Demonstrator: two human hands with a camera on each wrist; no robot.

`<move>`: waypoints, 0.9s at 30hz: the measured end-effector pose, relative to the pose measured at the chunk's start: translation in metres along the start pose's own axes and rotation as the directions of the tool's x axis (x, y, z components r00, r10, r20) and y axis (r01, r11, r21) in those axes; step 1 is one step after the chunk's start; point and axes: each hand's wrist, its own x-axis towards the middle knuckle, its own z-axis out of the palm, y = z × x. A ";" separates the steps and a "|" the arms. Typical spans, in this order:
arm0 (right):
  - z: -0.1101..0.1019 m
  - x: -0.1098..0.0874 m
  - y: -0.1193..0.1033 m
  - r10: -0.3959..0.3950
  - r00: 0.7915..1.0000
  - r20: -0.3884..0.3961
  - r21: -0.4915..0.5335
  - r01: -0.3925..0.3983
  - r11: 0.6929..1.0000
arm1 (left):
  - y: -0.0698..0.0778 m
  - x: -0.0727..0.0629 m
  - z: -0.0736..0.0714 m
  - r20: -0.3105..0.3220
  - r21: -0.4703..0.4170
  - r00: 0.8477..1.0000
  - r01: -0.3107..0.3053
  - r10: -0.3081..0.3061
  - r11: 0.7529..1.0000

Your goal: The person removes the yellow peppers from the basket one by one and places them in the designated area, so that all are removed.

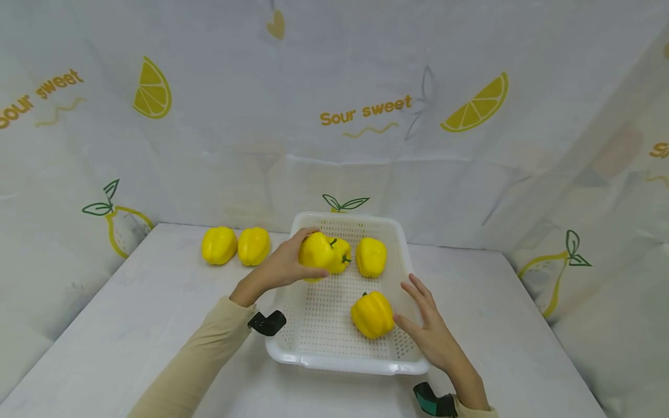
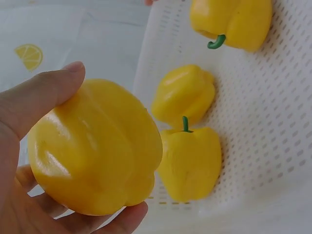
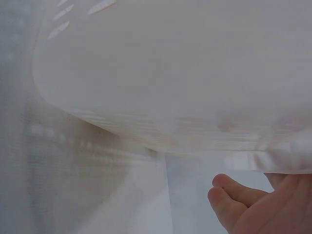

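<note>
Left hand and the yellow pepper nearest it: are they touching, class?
Touching. The left wrist view shows the left hand holding the yellow pepper, its thumb and fingers curled round it.

The perforated basket (image 1: 360,364) looks like glossy white plastic. The peppers (image 1: 373,314) inside it and the pair (image 1: 218,245) near the table's (image 1: 470,313) far left corner look smooth, softly shiny. Behind the far edge hangs creased, mostly matt sheeting (image 1: 225,116).

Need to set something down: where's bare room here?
Table: right of the basket and right hand; in front of the two loose peppers. Basket: front left floor. Crowded: the basket's back left, where the left hand holds a pepper.
</note>
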 end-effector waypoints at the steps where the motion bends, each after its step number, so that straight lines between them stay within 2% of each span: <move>1: 0.000 0.000 0.000 0.000 1.000 0.000 -0.001 0.000 1.000 | 0.000 -0.001 0.000 -0.011 -0.010 1.000 -0.002 0.002 1.000; 9: 0.000 0.000 0.000 -0.002 1.000 -0.003 0.007 0.002 1.000 | -0.003 -0.006 -0.008 -0.084 -0.030 0.996 -0.037 0.035 0.999; 20: 0.001 0.001 0.000 -0.011 1.000 0.002 0.016 0.011 1.000 | -0.013 -0.016 -0.018 -0.171 -0.045 0.985 -0.009 0.001 0.999; 27: 0.000 0.000 0.000 -0.001 1.000 0.000 0.006 0.001 1.000 | -0.020 -0.024 -0.026 -0.210 -0.006 0.978 -0.001 0.000 1.000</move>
